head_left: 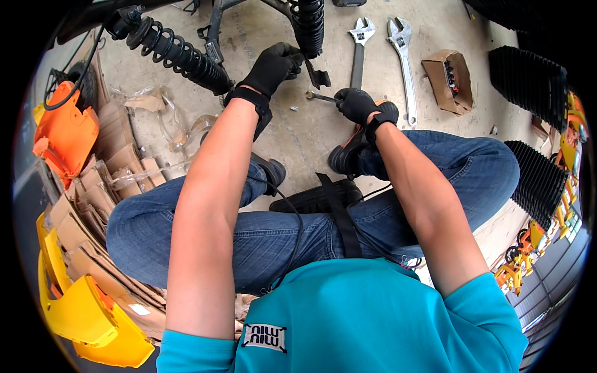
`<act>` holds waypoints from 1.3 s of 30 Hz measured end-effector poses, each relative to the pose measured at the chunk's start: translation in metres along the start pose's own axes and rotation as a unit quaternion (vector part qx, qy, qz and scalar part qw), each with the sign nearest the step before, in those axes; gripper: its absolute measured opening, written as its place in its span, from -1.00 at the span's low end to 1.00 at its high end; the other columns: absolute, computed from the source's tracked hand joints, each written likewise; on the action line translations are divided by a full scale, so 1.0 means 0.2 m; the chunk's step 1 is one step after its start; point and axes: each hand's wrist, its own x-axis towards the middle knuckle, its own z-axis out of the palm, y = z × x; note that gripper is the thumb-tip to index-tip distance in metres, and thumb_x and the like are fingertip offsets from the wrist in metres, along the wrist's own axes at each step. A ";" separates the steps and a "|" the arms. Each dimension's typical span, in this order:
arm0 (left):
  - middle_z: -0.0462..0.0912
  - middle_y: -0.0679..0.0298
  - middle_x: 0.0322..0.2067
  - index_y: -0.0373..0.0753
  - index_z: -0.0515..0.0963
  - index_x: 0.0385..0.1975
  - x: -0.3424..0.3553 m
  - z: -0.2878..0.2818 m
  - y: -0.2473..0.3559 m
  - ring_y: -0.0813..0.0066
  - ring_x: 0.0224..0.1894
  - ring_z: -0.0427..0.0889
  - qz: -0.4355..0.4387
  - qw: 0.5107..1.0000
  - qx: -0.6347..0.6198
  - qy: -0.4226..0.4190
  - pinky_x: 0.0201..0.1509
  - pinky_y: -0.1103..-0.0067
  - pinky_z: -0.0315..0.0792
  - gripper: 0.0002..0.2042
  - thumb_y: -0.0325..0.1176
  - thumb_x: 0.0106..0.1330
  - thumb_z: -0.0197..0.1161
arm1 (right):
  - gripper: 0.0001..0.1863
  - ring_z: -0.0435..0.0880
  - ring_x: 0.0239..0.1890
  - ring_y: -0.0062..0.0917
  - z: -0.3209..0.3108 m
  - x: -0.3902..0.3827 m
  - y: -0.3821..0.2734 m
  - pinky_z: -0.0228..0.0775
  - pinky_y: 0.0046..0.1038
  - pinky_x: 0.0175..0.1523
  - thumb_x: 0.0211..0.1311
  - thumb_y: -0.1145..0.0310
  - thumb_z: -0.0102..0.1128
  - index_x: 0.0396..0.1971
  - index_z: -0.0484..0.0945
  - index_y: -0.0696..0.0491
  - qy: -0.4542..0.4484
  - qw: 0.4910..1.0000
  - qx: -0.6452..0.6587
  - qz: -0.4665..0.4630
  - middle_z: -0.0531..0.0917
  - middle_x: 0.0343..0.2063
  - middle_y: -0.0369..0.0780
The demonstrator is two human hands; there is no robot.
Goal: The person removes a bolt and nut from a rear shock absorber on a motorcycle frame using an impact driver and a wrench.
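Note:
My left hand, in a black glove, is closed with its fingers bent beside the lower end of a black coil-spring shock absorber. A dark flat bracket-like piece hangs just right of its fingertips. Whatever those fingers grip is hidden. In its black glove, my right hand is wrapped around a small metal wrench, whose head points left toward the dark piece without touching it. A second coil-spring shock slopes down to the left of my left wrist.
Two large adjustable wrenches lie on the concrete floor beyond my right hand. An open cardboard box of small parts stands right of them. Flattened cardboard, an orange panel and yellow panels line the left.

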 end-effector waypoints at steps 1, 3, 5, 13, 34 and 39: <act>0.55 0.28 -0.48 -0.33 0.49 -0.28 0.00 0.00 0.00 0.60 -0.51 0.50 0.019 1.000 0.014 0.009 -0.41 0.64 0.47 -0.85 -0.43 0.24 0.24 | -0.74 0.64 -0.17 -0.17 0.00 0.00 0.00 0.44 -0.26 -0.03 0.10 0.29 0.10 -0.22 0.65 -0.01 0.014 1.000 0.008 0.007 0.67 -0.29 -0.06; 0.57 0.31 -0.37 -0.27 0.50 -0.22 0.01 -0.03 0.00 0.58 -0.37 0.56 0.017 0.999 0.032 -0.017 -0.24 0.61 0.48 -0.82 -0.38 0.23 0.25 | -0.75 0.63 -0.16 -0.17 0.00 0.00 0.01 0.44 -0.26 -0.03 0.09 0.31 0.10 -0.24 0.64 0.00 0.061 0.998 0.017 0.009 0.67 -0.28 -0.05; 0.59 0.33 -0.32 -0.24 0.50 -0.19 0.01 -0.04 -0.01 0.57 -0.30 0.58 0.022 0.999 0.039 -0.027 -0.16 0.60 0.50 -0.80 -0.37 0.22 0.26 | -0.75 0.63 -0.16 -0.16 -0.01 0.01 0.02 0.44 -0.26 -0.02 0.08 0.32 0.11 -0.25 0.64 0.00 0.087 0.995 0.033 0.024 0.66 -0.29 -0.04; 0.57 0.30 -0.38 -0.26 0.50 -0.20 0.00 0.00 -0.01 0.56 -0.41 0.56 -0.024 1.000 0.000 0.011 -0.29 0.62 0.49 -0.80 -0.27 0.32 0.16 | -0.78 0.64 -0.16 -0.17 0.01 0.02 0.09 0.45 -0.28 -0.04 0.04 0.37 0.12 -0.29 0.64 0.02 0.104 0.992 0.050 0.044 0.67 -0.30 -0.04; 0.59 0.30 -0.38 -0.25 0.53 -0.24 0.04 -0.06 -0.02 0.63 -0.38 0.54 -0.108 0.988 -0.059 -0.096 -0.31 0.68 0.48 -0.77 -0.20 0.33 0.16 | -0.70 0.55 -0.35 -0.68 -0.44 0.20 -0.27 0.45 -0.57 -0.16 0.31 0.20 0.13 -0.16 0.56 0.13 0.026 0.929 0.322 -0.179 0.60 -0.38 -0.34; 0.58 0.32 -0.38 -0.24 0.53 -0.24 0.02 -0.03 -0.02 0.63 -0.38 0.54 -0.030 0.999 0.021 -0.025 -0.32 0.68 0.48 -0.81 -0.25 0.33 0.16 | -0.75 0.54 -0.38 -0.70 -0.41 0.19 -0.27 0.45 -0.59 -0.18 0.30 0.23 0.13 -0.24 0.57 0.12 0.004 0.911 0.383 -0.154 0.61 -0.40 -0.34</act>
